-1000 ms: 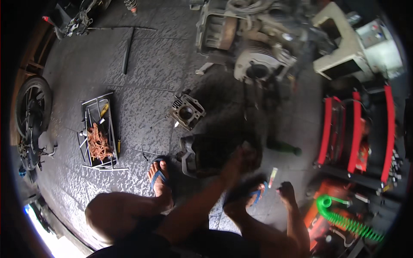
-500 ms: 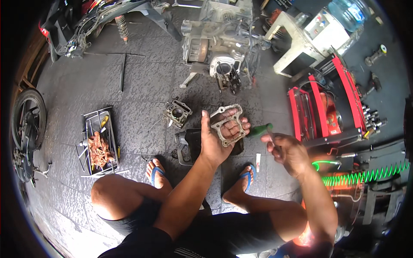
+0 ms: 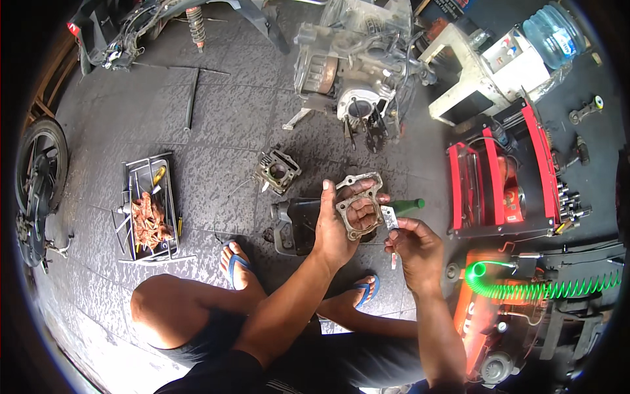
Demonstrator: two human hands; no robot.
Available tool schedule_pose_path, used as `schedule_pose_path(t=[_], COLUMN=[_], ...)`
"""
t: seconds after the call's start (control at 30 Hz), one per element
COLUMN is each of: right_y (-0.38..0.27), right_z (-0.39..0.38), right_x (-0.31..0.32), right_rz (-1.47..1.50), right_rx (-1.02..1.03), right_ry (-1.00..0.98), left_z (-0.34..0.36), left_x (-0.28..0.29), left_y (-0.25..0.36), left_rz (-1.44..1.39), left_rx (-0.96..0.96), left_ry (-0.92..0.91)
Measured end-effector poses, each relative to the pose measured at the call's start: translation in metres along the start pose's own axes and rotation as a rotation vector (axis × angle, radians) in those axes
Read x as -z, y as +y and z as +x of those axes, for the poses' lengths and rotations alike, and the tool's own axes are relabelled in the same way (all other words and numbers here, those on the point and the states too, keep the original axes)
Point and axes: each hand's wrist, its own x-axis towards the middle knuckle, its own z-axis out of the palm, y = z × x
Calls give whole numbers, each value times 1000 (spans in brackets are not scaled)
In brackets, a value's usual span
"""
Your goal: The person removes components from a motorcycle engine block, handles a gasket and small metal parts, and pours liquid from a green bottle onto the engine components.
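Note:
My left hand (image 3: 338,226) is closed around a flat metal engine spacer plate (image 3: 359,230), its thumb on the left rim and its fingers behind the big opening. The plate is dull grey, with bolt holes round its edge. At its right side, my right hand (image 3: 420,253) pinches a small pale flat strip (image 3: 390,217) with dark marks, its upper end close to the plate's rim. Whether the strip touches the plate, I cannot tell. Beneath my hands a black and grey tray-like container (image 3: 283,226) lies on the floor, partly hidden, beside a green bottle (image 3: 411,204).
An engine cylinder (image 3: 278,171) lies ahead on the tiled floor, with an engine block (image 3: 348,72) beyond. To the left a wire-framed tray (image 3: 172,217) holds tools and reddish-brown rags. Right are a red-edged tool cart (image 3: 495,180), an orange compressor (image 3: 482,315) and a green coiled hose (image 3: 551,287).
My right hand has moved left to the plate, and the pale strip in its fingers now shows clearly. My left hand still holds the plate. The whole view has shifted slightly.

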Motion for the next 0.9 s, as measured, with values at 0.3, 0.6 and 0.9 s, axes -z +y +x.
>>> schedule_pose_path(t=[0.3, 0.6, 0.9], right_y=[-10, -14, -6], right_z=[-9, -18, -20], right_x=[14, 7, -8], right_rz=[-248, -416, 135], right_rx=[-56, 10, -54], right_ry=[31, -124, 22], left_z=[13, 10, 1], left_x=[16, 8, -4], left_y=[-2, -6, -14], left_rz=[-79, -104, -185], left_rx=[-19, -55, 10], left_ry=[-68, -118, -99])
